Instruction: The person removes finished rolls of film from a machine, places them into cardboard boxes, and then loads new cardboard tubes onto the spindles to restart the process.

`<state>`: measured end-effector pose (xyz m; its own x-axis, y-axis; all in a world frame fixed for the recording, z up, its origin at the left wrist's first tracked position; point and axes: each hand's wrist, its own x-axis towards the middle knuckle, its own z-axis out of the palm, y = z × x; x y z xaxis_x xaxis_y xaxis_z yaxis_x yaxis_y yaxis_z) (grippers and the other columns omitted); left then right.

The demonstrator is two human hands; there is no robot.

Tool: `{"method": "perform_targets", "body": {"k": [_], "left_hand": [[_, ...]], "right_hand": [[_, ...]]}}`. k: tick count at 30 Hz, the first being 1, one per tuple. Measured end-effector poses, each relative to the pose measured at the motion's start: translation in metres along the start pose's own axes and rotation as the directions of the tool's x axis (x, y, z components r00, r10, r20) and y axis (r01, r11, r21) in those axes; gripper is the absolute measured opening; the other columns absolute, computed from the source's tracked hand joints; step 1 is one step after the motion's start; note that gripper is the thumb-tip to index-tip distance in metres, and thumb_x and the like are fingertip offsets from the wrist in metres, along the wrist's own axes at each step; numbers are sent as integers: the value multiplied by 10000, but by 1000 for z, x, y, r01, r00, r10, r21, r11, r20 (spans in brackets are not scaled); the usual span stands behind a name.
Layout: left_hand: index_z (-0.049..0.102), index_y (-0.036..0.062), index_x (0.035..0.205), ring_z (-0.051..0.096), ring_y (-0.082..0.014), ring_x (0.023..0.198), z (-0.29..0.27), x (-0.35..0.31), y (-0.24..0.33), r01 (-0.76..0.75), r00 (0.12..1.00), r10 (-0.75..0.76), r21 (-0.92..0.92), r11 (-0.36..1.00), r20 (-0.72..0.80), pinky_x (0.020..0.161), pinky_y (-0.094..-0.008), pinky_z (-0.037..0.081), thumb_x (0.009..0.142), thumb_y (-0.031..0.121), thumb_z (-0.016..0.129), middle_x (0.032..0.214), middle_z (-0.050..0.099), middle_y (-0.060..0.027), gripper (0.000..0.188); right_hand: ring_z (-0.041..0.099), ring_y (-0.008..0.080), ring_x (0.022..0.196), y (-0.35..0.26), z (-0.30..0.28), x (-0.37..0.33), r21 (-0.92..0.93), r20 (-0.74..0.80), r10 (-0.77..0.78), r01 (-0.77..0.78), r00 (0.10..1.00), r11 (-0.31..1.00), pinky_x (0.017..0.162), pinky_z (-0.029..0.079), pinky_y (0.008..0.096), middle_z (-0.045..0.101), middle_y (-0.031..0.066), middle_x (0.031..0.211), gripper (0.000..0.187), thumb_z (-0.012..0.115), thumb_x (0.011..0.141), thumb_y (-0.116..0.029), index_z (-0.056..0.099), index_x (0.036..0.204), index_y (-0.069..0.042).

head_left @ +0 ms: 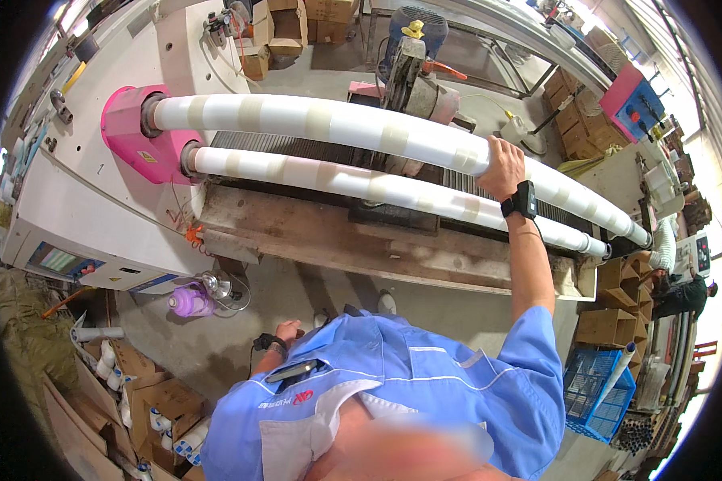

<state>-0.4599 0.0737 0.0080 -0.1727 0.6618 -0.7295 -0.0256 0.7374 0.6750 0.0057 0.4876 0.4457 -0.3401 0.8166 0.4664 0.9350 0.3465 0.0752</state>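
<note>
Two long white rolls with pale tan bands run across a machine, from a pink housing (136,136) at the left to the far right. My right hand (503,168) is on the far roll (309,119), right of its middle, with fingers curved over the top. Just in front, the thinner near roll (297,171) passes under my right wrist, which wears a black device (519,200). My left hand (288,330) hangs low beside my body, apart from the machine. Its fingers look loosely extended, and nothing shows in them.
A white control cabinet (96,200) stands left, with a purple jug (191,301) on the floor below. Cardboard boxes (168,401) of small white rolls sit lower left. A blue crate (598,385) and more boxes stand right, near another person (682,297). A cutting carriage (413,88) sits behind the rolls.
</note>
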Motion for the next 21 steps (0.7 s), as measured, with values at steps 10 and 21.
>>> {"method": "perform_targets", "body": {"k": [10,21], "left_hand": [[643,-38,1134,716,-234,843,-8,1,-8,-411,911,280,704,579,302,760,-353,549,902,215,652,1060,720,-134,344],[678,-33,1122,724,-241,886,2,-13,16,69,996,-80,233,970,36,799,-358,547,919,308,581,1056,731,-150,409]], "right_hand": [[587,327,1079,-9,5,-5,-19,-217,-34,31,976,999,996,412,443,625,123,1111,612,757,597,-126,573,1179,-87],[570,341,1121,-8,9,-10,-25,-240,-15,9,971,1000,1030,397,466,619,128,1144,631,758,588,-111,567,1188,-82]]}}
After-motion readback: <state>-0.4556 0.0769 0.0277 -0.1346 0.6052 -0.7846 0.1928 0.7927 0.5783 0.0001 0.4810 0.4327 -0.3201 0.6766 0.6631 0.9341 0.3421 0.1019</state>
